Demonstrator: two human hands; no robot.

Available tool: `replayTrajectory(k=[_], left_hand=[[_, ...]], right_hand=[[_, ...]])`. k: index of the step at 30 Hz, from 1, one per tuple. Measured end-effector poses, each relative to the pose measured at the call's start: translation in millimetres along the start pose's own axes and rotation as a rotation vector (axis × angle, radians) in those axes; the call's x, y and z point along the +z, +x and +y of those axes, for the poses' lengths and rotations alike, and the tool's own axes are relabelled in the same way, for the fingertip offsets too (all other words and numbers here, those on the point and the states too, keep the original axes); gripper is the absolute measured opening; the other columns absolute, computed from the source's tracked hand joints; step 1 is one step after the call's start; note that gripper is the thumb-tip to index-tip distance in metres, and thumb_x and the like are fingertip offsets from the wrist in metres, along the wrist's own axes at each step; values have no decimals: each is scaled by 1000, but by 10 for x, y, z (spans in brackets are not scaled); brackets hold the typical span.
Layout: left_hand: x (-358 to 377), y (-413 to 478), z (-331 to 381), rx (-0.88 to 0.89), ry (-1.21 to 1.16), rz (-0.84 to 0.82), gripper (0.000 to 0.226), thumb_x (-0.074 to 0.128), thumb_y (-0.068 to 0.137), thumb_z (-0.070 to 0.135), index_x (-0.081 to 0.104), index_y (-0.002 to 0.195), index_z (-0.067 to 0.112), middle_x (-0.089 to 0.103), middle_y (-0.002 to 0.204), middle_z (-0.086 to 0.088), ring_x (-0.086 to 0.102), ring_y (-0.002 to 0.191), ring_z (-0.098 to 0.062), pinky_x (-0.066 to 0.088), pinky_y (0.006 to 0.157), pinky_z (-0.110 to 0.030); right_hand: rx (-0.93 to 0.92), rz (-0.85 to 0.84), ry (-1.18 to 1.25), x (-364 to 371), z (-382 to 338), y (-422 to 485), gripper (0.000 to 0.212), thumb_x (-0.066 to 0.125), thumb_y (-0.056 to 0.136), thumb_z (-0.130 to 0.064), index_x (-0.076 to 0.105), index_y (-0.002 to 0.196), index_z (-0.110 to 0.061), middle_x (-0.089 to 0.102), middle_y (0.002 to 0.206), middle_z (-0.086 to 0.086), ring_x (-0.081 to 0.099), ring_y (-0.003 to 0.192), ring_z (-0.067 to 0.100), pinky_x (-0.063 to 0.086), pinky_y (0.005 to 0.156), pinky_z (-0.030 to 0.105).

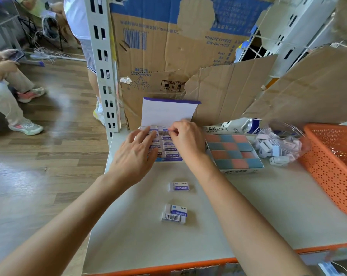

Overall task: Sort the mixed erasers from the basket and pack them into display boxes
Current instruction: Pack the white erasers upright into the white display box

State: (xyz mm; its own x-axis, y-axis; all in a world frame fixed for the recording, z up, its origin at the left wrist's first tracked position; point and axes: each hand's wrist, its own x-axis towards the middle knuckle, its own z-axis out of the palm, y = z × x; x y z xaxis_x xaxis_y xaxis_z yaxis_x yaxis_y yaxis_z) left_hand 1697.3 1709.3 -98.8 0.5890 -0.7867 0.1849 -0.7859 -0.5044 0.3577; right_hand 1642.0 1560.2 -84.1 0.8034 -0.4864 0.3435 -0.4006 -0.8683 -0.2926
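Presently a white eraser [165, 132] is pinched between thumb and forefinger of the right hand [185, 140], at the far end of the right-hand column in the purple-trimmed display box [168, 159]. The left hand [135, 156] is laid just beside it, fingers straight and spread, pressing on the left column. The hands are close together but not touching.

The step in hand is judged to be the seating of this eraser in the last gap of its row. It is best lowered level, with the rows already packed held down by the flat left hand so that none is lifted or skewed, and then pressed flush with a fingertip.

The packed erasers are laid label up, their long axes running left to right across the box, in two columns leading away from the person. The pinched one seems to be held the same way; whether it is tilted cannot be told.

Nearer the person than the hands, two loose erasers [179, 186] [175, 214] are left on the table [248, 206]. To the right of the right hand a box of pink and blue erasers [240, 171] is set, and beyond it the orange basket [332, 162].
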Motion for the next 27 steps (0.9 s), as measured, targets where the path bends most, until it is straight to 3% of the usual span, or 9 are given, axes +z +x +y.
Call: replayTrajectory(k=[3, 5, 9, 12, 14, 17, 20, 24, 27], left_hand=[[-4, 7, -4, -19, 37, -21, 54, 28, 96, 42, 30, 143, 14, 29, 150, -5, 27, 134, -26, 30, 106, -38], [-24, 11, 7, -17, 44, -33, 52, 33, 96, 39, 28, 144, 17, 26, 151, -2, 24, 134, -24, 27, 107, -37], [-77, -46, 37, -4, 2, 34, 46, 46, 94, 32, 41, 136, 14, 32, 147, -8, 28, 133, -29, 26, 107, -41], [-81, -157, 73, 170, -78, 142, 27, 54, 90, 28, 61, 113, 15, 58, 118, -6, 52, 110, -27, 44, 90, -40], [-88, -259, 133, 296, -157, 75, 27, 50, 87, 36, 66, 99, 19, 63, 98, 2, 58, 89, -17, 48, 78, -29], [-7, -373, 224, 366, -156, -51, 29, 57, 83, 43, 68, 97, 20, 63, 92, 6, 58, 83, -13, 44, 74, -20], [66, -401, 279, 343, -148, -111, 26, 67, 81, 37, 68, 98, 18, 59, 95, 2, 56, 89, -19, 48, 78, -30], [71, -413, 293, 289, -169, -77, 16, 65, 84, 30, 65, 95, 18, 58, 96, 4, 54, 90, -15, 46, 81, -27], [25, -432, 284, 269, -231, 4, 13, 67, 82, 26, 65, 92, 17, 59, 89, 6, 52, 81, -10, 48, 73, -26]], right_hand=[[-35, -56, -19, -22, 31, -24, 24, 50, 94, -20, 69, 107, -14, 66, 103, 6, 61, 91, 22, 34, 64, 22], [-52, -100, -12, -42, 63, -41, 26, 51, 93, -20, 67, 113, -15, 63, 107, 6, 58, 97, 22, 41, 71, 27], [-71, -50, 104, -160, 139, -200, 27, 59, 88, -17, 65, 114, -11, 61, 110, 7, 58, 98, 22, 37, 75, 23], [-83, 0, 183, -268, 216, -422, 22, 60, 87, -14, 68, 106, -10, 63, 107, 5, 58, 97, 21, 32, 72, 16], [-96, -9, 198, -303, 277, -566, 20, 60, 85, -13, 70, 103, -10, 64, 105, 5, 59, 98, 21, 34, 74, 15], [-104, -40, 213, -337, 351, -742, 22, 61, 84, -11, 70, 104, -9, 65, 107, 5, 61, 98, 21, 36, 82, 16], [-98, -63, 225, -351, 384, -869, 26, 60, 85, -12, 68, 110, -10, 64, 115, 3, 59, 105, 19, 36, 90, 15], [-117, -25, 306, -375, 364, -989, 29, 56, 84, -20, 68, 109, -12, 65, 111, 1, 59, 103, 15, 40, 91, 18], [-169, -80, 392, -427, 320, -1069, 35, 66, 81, -27, 67, 113, -12, 65, 108, -2, 58, 98, 5, 44, 87, 15]])
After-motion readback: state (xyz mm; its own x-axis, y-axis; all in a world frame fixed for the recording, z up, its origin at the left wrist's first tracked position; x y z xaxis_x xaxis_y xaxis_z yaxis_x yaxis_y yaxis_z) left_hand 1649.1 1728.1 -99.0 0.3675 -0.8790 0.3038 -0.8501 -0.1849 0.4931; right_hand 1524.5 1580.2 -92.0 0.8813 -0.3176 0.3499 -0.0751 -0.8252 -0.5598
